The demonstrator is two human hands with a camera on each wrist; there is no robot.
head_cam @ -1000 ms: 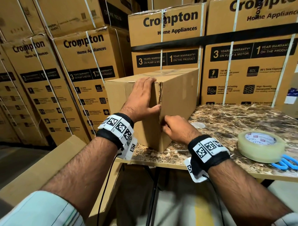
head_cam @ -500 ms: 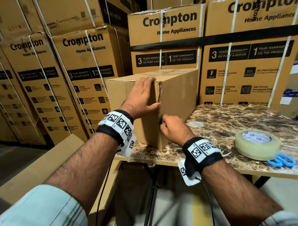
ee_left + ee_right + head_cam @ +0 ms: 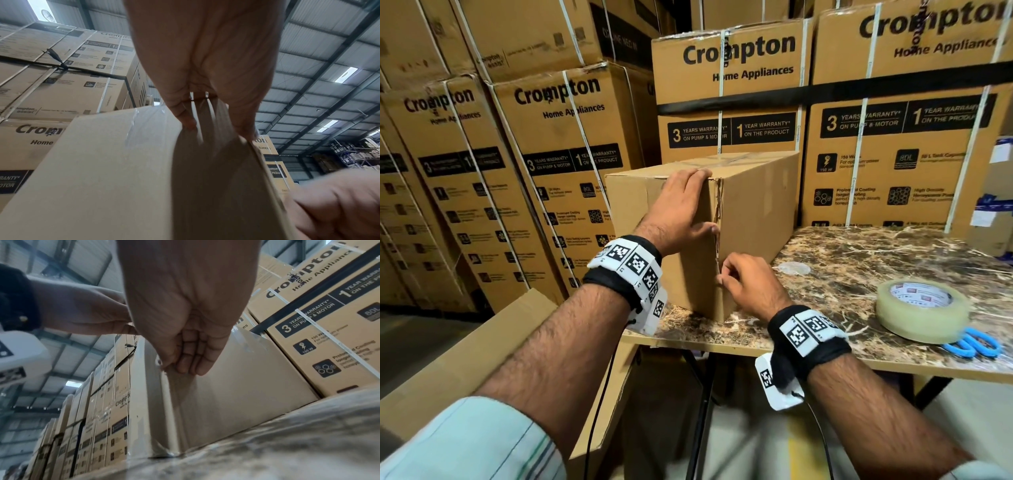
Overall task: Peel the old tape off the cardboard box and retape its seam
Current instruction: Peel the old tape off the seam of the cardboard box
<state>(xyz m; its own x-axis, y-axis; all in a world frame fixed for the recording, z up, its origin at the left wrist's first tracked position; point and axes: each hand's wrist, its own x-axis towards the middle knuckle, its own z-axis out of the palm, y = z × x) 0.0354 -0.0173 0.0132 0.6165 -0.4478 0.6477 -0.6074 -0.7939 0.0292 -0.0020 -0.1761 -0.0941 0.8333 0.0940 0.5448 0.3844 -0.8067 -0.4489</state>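
Observation:
A plain cardboard box (image 3: 756, 212) stands on the marble table (image 3: 859, 267) with one corner toward me. Clear old tape (image 3: 717, 236) runs down that corner edge, and more crosses the top. My left hand (image 3: 688, 202) lies flat on the near left face, fingers straight up to the top edge and thumb by the corner. In the left wrist view its fingers (image 3: 185, 116) press on the box (image 3: 102, 162). My right hand (image 3: 722, 275) pinches the tape low on the corner edge. The right wrist view shows thumb and fingers (image 3: 185, 366) closed on the clear strip (image 3: 170, 402).
A roll of clear tape (image 3: 923, 310) lies on the table at the right, with blue scissors (image 3: 974, 344) just beside it near the front edge. Tall stacks of printed cartons (image 3: 756, 102) wall in the back and left. A loose cardboard sheet (image 3: 465, 359) leans below left.
My right hand has shifted slightly lower along the corner edge, still at the tape. The left hand has stayed flat on the box, which has not moved.

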